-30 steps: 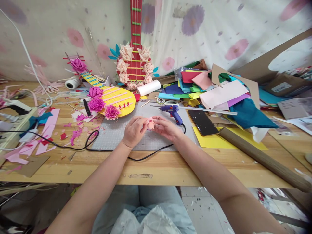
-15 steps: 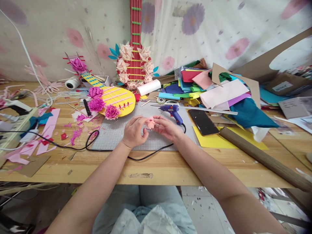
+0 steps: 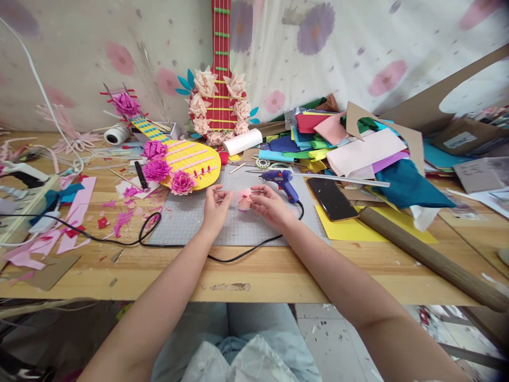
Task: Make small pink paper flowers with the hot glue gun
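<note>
Over the grey cutting mat (image 3: 191, 223), my right hand (image 3: 272, 206) pinches a small pink paper flower (image 3: 243, 199), which looks a little blurred. My left hand (image 3: 216, 206) is just to the left of the flower. Its fingers are stretched forward and slightly apart, and they hold nothing that I can see. A blue glue gun (image 3: 281, 180) lies right behind my right hand, with its black cord (image 3: 151, 233) looping across the mat's front edge.
A yellow paper guitar (image 3: 191, 162) with magenta flowers lies at the back left. A red one (image 3: 220, 101) leans on the wall. Stacked coloured paper (image 3: 358, 151), a phone (image 3: 331, 199) and a wooden stick (image 3: 429, 260) are on the right. Pink scraps litter the left.
My left hand has let go of the pink flower and its fingers have spread out. The right hand keeps hold of the flower, shifted slightly away from me.
</note>
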The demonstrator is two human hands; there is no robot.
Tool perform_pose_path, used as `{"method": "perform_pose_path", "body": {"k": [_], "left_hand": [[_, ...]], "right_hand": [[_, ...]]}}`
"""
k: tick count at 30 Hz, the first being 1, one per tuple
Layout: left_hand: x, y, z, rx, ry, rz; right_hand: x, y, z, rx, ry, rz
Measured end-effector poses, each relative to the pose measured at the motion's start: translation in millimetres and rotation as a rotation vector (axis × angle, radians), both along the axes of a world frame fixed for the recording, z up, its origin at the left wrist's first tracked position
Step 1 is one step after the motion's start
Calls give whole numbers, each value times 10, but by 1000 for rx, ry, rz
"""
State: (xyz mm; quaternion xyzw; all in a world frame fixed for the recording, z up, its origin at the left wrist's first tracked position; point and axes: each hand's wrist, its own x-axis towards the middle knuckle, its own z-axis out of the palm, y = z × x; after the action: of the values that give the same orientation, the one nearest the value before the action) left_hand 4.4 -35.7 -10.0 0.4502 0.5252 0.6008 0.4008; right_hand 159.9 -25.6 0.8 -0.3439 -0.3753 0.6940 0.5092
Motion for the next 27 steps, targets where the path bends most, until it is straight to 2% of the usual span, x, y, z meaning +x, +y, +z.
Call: {"method": "perform_pose_path", "body": {"k": [2, 4, 10, 16, 20, 27], "left_hand": [[20, 4, 15, -100, -85, -31], [39, -8, 36, -136, -131, -77], [67, -40, 56, -128, -179, -133], [34, -16, 54, -155, -242, -236], [23, -1, 50, -183, -287, -207], [23, -22, 102, -233, -346, -252]], "right_hand": [[-3, -4, 6, 5, 2, -3], [-10, -10, 8, 8, 4, 2], [-31, -16, -13, 20, 12, 36], [-14, -15, 6, -39, 23, 14], [-2, -25, 18, -60, 19, 33], [-13, -40, 11, -47, 8, 93]]}}
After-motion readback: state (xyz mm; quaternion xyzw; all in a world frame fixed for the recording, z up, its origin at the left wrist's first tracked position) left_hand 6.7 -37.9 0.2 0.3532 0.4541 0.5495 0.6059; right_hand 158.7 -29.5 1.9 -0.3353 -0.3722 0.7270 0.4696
